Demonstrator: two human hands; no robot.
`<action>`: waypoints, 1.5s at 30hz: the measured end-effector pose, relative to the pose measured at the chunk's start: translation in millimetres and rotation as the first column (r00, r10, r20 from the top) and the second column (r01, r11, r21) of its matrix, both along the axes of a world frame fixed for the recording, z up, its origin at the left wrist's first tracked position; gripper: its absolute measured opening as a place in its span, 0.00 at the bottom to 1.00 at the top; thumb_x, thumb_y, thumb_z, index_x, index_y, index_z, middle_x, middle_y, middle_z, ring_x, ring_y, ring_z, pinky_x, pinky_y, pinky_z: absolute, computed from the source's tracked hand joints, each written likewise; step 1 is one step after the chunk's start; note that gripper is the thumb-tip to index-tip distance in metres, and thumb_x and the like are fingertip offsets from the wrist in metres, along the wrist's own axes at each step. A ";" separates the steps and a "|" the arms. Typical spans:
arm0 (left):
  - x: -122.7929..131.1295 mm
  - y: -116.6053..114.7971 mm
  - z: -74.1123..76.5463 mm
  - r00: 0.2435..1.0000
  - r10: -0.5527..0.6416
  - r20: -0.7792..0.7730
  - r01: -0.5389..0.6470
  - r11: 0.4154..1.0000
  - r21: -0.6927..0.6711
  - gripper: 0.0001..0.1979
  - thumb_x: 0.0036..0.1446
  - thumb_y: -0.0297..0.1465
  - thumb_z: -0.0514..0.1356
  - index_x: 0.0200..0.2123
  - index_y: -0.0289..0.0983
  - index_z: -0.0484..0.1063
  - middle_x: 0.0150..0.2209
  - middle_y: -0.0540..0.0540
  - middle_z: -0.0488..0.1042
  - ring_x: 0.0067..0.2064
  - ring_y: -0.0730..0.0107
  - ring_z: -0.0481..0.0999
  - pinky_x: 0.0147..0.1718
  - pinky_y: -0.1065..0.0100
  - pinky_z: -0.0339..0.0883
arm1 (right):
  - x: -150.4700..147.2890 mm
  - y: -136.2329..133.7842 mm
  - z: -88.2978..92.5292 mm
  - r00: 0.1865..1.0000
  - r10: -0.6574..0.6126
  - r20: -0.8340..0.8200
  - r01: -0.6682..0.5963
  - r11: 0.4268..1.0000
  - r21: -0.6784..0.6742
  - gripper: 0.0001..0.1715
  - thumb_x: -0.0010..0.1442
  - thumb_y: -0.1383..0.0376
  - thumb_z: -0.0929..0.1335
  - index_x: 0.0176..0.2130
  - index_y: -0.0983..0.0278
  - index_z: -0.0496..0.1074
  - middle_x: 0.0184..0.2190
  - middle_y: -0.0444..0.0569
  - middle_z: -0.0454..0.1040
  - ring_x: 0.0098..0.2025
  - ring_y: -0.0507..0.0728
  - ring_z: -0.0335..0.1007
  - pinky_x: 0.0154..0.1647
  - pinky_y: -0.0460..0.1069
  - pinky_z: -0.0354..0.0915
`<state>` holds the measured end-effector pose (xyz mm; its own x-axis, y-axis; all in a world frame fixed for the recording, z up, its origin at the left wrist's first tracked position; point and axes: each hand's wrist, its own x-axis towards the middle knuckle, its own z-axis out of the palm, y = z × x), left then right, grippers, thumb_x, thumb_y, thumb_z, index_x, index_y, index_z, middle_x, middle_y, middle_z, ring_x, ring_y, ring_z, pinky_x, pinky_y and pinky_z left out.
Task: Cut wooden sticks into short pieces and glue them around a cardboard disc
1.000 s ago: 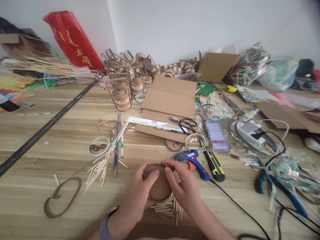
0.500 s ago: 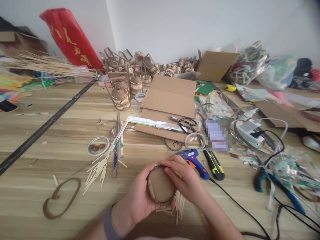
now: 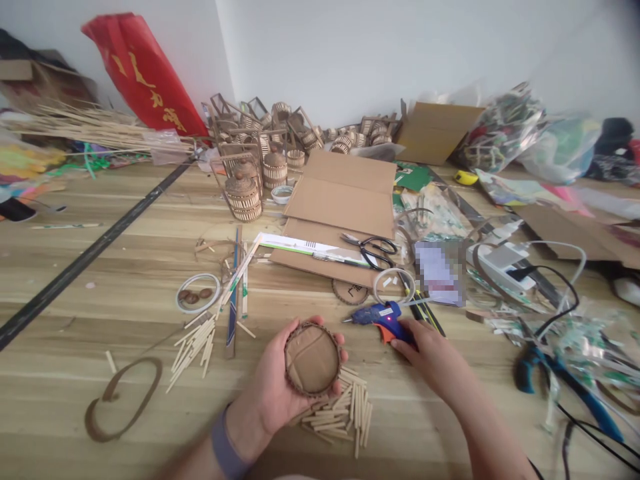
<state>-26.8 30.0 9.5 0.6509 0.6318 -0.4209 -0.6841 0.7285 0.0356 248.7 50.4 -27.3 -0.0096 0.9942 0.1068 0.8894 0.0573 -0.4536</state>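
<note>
My left hand [image 3: 280,380] cups a shallow round cardboard tray [image 3: 313,360] with a raised corrugated rim, its hollow side facing up. The fingers curl round its far and right edges. To the right, my right hand [image 3: 430,350] grips the handle of a blue glue gun [image 3: 377,313] with an orange trigger and a small red light. The gun's nozzle points left, toward the tray but apart from it. Below the tray lies a pile of short wooden sticks [image 3: 345,413], partly hidden by my left hand.
Scissors [image 3: 375,247] and a clipboard-like strip lie on cardboard sheets [image 3: 345,190]. A utility knife [image 3: 430,313] is beside the glue gun. Small stick baskets [image 3: 243,193] stand at the back. Blue-handled pliers [image 3: 565,387] and a power strip [image 3: 505,267] lie right, a tape roll [image 3: 197,293] left.
My right hand has left the cardboard tray, moved right and taken hold of the glue gun. My left hand keeps the tray, now shifted slightly left, and more of the stick pile shows.
</note>
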 end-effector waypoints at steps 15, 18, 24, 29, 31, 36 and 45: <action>0.8 2.8 3.1 0.985 0.059 -0.161 -0.071 0.995 -0.072 0.09 0.63 0.33 0.51 0.42 0.42 0.70 0.38 0.40 0.77 0.38 0.52 0.79 0.31 0.53 0.71 | -39.5 -13.7 51.1 0.818 0.042 -0.574 -0.126 0.986 -0.107 0.13 0.52 0.58 0.70 0.35 0.61 0.68 0.28 0.46 0.74 0.30 0.57 0.71 0.30 0.49 0.69; 1.6 2.7 4.4 0.978 0.062 -0.198 -0.078 0.994 -0.072 0.09 0.63 0.35 0.51 0.41 0.41 0.70 0.35 0.39 0.77 0.37 0.52 0.79 0.29 0.56 0.72 | -52.4 -15.6 53.7 0.826 0.160 -0.541 -0.243 0.966 -0.086 0.09 0.55 0.59 0.69 0.28 0.61 0.68 0.25 0.44 0.70 0.27 0.55 0.68 0.28 0.48 0.67; 2.5 2.3 5.6 0.966 0.066 -0.252 -0.096 0.989 -0.110 0.13 0.63 0.39 0.52 0.37 0.40 0.73 0.31 0.42 0.78 0.32 0.54 0.79 0.26 0.57 0.72 | -68.6 -18.8 56.4 0.806 0.316 -0.500 -0.381 0.924 -0.031 0.05 0.59 0.65 0.65 0.31 0.62 0.69 0.27 0.45 0.73 0.29 0.54 0.70 0.29 0.46 0.67; 2.5 2.5 7.5 0.955 0.066 -0.289 -0.109 0.985 -0.133 0.10 0.62 0.35 0.53 0.35 0.39 0.73 0.29 0.44 0.78 0.30 0.57 0.79 0.24 0.59 0.72 | -74.7 -23.9 54.1 0.848 0.318 -0.423 -0.347 0.938 0.010 0.05 0.58 0.66 0.65 0.31 0.62 0.70 0.26 0.45 0.73 0.28 0.54 0.71 0.28 0.46 0.66; 2.9 2.3 8.6 0.952 0.070 -0.297 -0.116 0.983 -0.139 0.10 0.62 0.34 0.53 0.34 0.38 0.73 0.28 0.44 0.77 0.28 0.59 0.78 0.24 0.60 0.72 | -76.0 -24.6 52.1 0.858 0.343 -0.383 -0.361 0.932 0.028 0.05 0.58 0.67 0.64 0.32 0.62 0.70 0.27 0.45 0.74 0.29 0.54 0.72 0.29 0.46 0.66; 4.0 1.6 10.1 0.950 0.066 -0.304 -0.116 0.982 -0.148 0.08 0.61 0.34 0.55 0.34 0.39 0.73 0.28 0.45 0.77 0.28 0.60 0.77 0.24 0.60 0.72 | -78.2 -25.7 46.6 0.869 0.373 -0.325 -0.379 0.924 0.048 0.04 0.59 0.67 0.65 0.33 0.61 0.69 0.28 0.46 0.74 0.30 0.55 0.72 0.30 0.47 0.66; 5.3 0.0 5.8 0.948 0.048 -0.314 -0.097 0.985 -0.141 0.08 0.61 0.35 0.56 0.36 0.39 0.73 0.29 0.46 0.76 0.30 0.59 0.77 0.23 0.59 0.72 | -79.5 -28.1 42.1 0.884 0.398 -0.248 -0.391 0.917 0.079 0.03 0.60 0.67 0.65 0.32 0.60 0.67 0.28 0.45 0.72 0.30 0.55 0.71 0.29 0.47 0.64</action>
<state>-21.5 30.0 15.2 0.4287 0.5843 -0.6891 -0.7082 0.6909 0.1454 169.2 22.3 14.8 -0.3693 0.9110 0.1836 0.6462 0.3937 -0.6538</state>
